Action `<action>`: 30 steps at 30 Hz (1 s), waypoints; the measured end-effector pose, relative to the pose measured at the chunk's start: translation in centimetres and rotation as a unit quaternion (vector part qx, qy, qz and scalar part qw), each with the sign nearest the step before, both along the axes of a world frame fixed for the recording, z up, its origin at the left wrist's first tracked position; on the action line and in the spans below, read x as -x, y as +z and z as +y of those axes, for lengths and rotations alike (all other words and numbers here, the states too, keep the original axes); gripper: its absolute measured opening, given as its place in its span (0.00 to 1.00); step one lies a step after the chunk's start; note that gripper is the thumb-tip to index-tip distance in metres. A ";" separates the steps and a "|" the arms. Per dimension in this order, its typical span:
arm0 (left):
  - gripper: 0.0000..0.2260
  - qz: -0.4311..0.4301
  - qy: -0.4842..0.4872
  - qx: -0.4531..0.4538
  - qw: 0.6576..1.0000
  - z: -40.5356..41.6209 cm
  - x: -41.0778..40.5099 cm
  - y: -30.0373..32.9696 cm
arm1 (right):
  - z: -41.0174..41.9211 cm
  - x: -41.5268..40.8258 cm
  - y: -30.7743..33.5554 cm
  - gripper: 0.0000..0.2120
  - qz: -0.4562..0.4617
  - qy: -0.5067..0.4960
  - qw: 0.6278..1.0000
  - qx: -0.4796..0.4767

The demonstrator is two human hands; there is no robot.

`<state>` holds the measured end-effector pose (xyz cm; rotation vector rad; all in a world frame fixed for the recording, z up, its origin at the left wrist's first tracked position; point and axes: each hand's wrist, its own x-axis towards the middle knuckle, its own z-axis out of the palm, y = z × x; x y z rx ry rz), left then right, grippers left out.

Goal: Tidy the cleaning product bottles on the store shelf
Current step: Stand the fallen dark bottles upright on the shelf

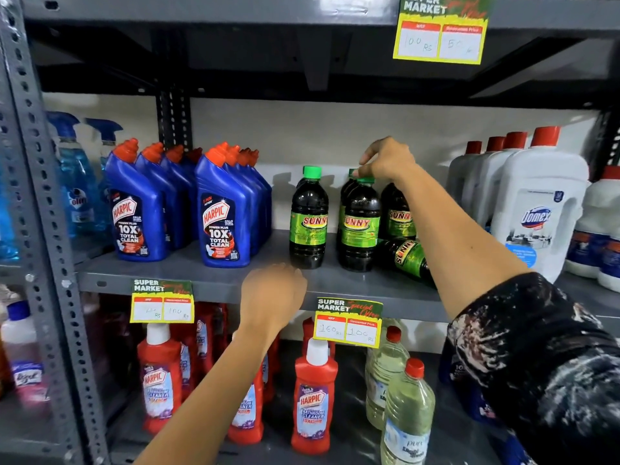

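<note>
Dark Sunny bottles with green caps stand mid-shelf on the grey shelf (pixel 188 263). One Sunny bottle (pixel 308 218) stands alone to the left. A second Sunny bottle (pixel 359 226) stands in front of others, and my right hand (pixel 385 161) pinches its green cap from above. A third Sunny bottle (pixel 399 216) stands behind my right forearm. Another Sunny bottle (pixel 407 258) lies tipped on its side under that forearm. My left hand (pixel 273 292) rests on the shelf's front edge, fingers curled, holding nothing.
Two rows of blue Harpic bottles (pixel 223 213) stand to the left, with blue spray bottles (pixel 75 182) beyond. White Domex jugs (pixel 536 209) fill the right. The lower shelf holds red Harpic bottles (pixel 313 397) and pale bottles (pixel 407 414). Price tags (pixel 347 322) hang off shelf edges.
</note>
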<state>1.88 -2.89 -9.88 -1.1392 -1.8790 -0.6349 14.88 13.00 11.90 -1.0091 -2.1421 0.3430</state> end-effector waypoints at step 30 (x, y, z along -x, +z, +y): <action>0.17 0.013 -0.018 0.001 1.000 0.3 0.6 -0.3 | 2.7 -6.3 -11.6 0.52 0.133 -0.040 0.989 0.041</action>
